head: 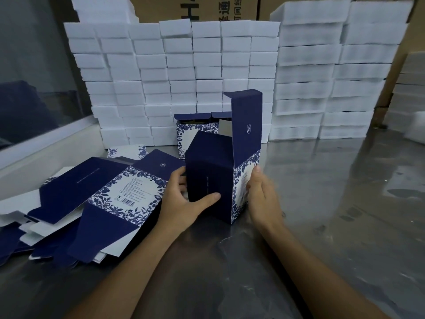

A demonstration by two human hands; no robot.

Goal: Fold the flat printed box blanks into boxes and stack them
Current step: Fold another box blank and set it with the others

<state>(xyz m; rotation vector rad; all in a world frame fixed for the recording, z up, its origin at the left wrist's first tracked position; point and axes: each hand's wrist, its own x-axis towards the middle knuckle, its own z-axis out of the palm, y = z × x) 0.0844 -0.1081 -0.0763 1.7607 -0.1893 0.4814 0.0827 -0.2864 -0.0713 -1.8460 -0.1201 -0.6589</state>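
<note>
A dark blue box [210,176] with blue floral print stands upright on the steel table, its lid flap raised at the back and a side flap folded over the top. My left hand [184,203] grips its left side, thumb across the front face. My right hand [262,194] lies flat against its right floral face, fingers straight. A messy pile of flat printed blanks [96,203] lies to the left. Two folded boxes [195,130] stand behind the held one, lids open.
Walls of white foam blocks [174,72] are stacked along the back, with taller stacks at the right [322,77]. Brown cartons [195,8] stand behind them. A white ledge and glass panel [46,143] border the left. Bare steel table [333,215] extends right.
</note>
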